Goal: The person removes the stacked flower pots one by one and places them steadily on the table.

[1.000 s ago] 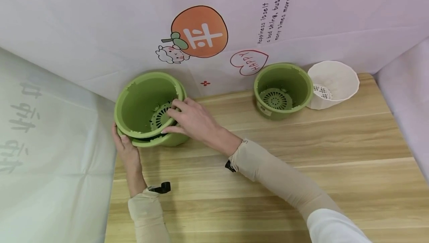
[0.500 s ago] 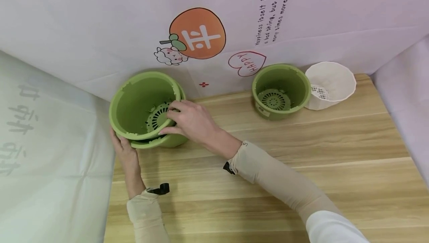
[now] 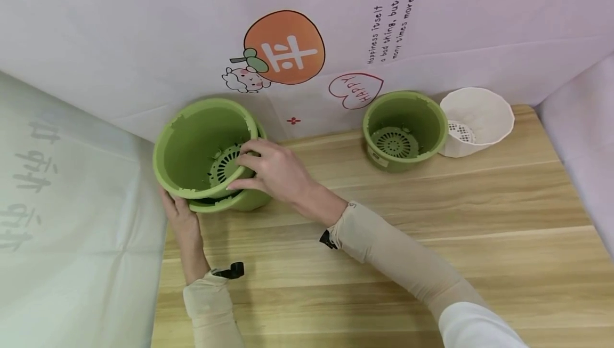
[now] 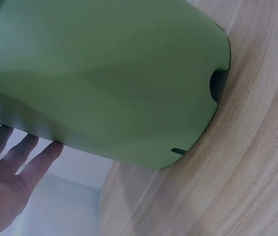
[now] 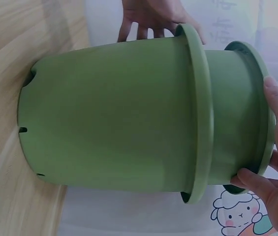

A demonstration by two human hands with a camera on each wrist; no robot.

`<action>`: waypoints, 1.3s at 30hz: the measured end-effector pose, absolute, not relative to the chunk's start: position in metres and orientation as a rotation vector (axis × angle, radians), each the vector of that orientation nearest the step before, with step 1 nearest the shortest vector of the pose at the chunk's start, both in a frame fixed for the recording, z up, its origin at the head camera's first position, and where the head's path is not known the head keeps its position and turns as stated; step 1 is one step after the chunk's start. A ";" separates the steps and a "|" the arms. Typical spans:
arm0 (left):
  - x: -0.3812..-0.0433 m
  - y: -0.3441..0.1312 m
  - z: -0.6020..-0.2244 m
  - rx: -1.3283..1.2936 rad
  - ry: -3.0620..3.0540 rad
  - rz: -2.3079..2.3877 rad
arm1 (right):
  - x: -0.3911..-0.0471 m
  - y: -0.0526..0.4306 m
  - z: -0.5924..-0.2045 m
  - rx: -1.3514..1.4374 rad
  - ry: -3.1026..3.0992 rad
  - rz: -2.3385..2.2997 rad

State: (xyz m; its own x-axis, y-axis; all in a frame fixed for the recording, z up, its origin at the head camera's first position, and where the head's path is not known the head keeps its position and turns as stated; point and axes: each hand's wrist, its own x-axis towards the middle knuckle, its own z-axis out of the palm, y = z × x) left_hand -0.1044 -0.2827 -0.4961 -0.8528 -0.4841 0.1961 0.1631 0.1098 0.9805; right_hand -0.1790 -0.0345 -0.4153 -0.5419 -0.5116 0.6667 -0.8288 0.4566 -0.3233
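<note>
Two green plastic flower pots stand nested at the left of the table. The inner pot (image 3: 192,145) sits partly raised and slightly tilted, its slotted base showing inside. My right hand (image 3: 280,175) pinches its right rim, thumb outside and fingers curled over into the pot. In the right wrist view a band of the inner pot's wall shows above the outer pot (image 5: 114,118). The outer pot's base is on the tabletop. My left hand (image 3: 184,225) rests against the outer pot's left side just below the rim; its extended fingers (image 4: 39,164) touch the wall in the left wrist view.
A smaller green pot (image 3: 429,119) with a slotted base stands at the back right of the wooden table (image 3: 384,294). Beside it a white faceted pot (image 3: 489,119) leans at an angle. A printed white cloth (image 3: 192,44) hangs directly behind the pots.
The inner pot's rim has shifted a little left and up, and looks slightly larger in the head view. My right hand keeps its grip; the left hand stays nearly in place.
</note>
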 end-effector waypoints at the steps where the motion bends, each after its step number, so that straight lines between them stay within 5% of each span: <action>1: -0.104 -0.283 -0.497 0.311 -1.918 -1.789 | -0.179 -0.034 -0.414 1.116 -2.215 0.903; 39: -0.103 -0.278 -0.498 0.334 -1.920 -1.764 | -0.194 -0.018 -0.376 1.161 -1.855 1.273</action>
State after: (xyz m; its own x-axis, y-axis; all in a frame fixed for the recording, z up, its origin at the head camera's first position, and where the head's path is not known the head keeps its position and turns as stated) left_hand -0.1029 -0.2780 -0.4978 -0.8410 -0.5031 0.1990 0.1556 0.1273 0.9796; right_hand -0.1937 -0.0179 -0.3761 -0.4373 -0.3232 0.8392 -0.8993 0.1574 -0.4080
